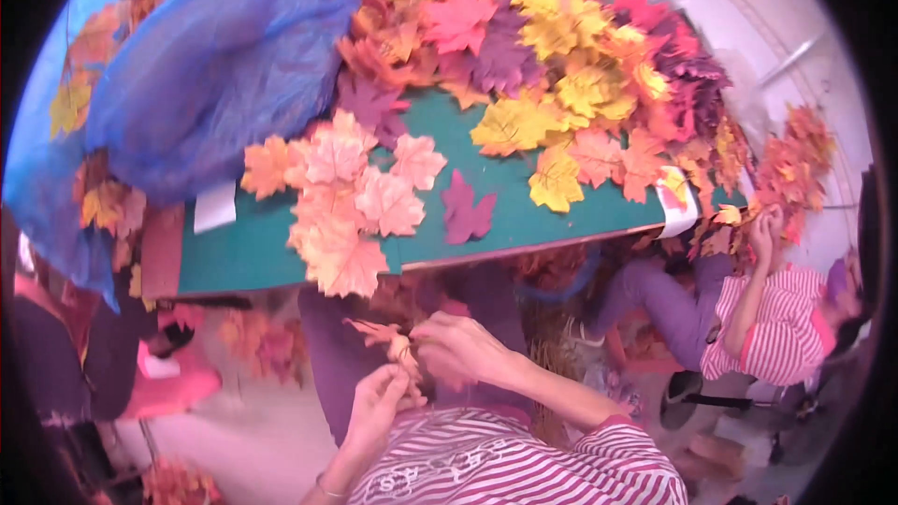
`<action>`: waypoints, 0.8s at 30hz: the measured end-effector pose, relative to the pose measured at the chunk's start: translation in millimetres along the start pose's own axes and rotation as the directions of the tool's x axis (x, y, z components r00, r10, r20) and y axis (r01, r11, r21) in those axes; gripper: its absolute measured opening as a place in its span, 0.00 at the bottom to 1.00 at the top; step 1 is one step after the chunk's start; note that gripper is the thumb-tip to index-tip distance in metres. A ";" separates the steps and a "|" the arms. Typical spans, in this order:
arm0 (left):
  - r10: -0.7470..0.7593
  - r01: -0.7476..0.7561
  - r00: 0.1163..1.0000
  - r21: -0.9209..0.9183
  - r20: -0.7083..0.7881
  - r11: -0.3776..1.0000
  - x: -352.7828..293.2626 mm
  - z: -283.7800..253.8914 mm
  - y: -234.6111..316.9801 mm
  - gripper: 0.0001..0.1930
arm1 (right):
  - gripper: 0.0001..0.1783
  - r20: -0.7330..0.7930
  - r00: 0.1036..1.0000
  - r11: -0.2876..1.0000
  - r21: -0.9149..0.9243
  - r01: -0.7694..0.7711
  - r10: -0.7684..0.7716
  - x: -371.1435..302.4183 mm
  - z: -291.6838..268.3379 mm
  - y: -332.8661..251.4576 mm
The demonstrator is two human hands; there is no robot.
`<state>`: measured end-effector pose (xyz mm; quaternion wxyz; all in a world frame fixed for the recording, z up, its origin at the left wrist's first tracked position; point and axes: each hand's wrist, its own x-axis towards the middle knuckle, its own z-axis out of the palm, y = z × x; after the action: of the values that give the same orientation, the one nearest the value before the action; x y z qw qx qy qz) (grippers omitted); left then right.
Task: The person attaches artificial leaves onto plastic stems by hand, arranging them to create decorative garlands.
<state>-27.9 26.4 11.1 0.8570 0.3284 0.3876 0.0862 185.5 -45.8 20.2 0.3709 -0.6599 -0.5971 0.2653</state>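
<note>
Blurred orange leaf piece (pixel 400 350) over the lap (pixel 327 355)
Left hand (pixel 381 397) pinches its lower end; right hand (pixel 468 348) hides its fingertips, so I cannot tell its grip; blue bag (pixel 229 65) cut off above.

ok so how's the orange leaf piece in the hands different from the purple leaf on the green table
The orange leaf piece is held over the lap between the left hand and right hand, while the purple leaf lies on the green table. The orange piece's outline is partly hidden by fingers; the purple leaf shows its pointed lobes. The orange piece is pale, the purple leaf dark. Both are leaf pieces.
</note>
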 end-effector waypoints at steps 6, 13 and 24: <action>0.205 -0.212 0.967 -0.033 -0.152 0.977 0.0 -5.9 5.5 0.10 | 0.05 -0.491 0.866 0.990 0.041 0.133 -0.096 115.8 -161.6 -57.9; 0.169 -0.177 0.979 -0.065 -0.114 0.982 14.9 -5.1 11.6 0.11 | 0.10 -0.786 0.578 0.907 -0.382 -0.180 -0.217 282.2 -273.5 83.8; 0.291 -0.286 0.938 0.052 -0.189 0.957 6.7 -1.9 14.0 0.11 | 0.10 -0.782 0.473 0.858 -0.505 -0.097 -0.407 274.8 -300.5 77.9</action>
<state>-23.2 40.9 14.9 0.7889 0.3820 0.4183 0.2381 510.0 172.0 158.4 0.4664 -0.7119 -0.4316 -0.2991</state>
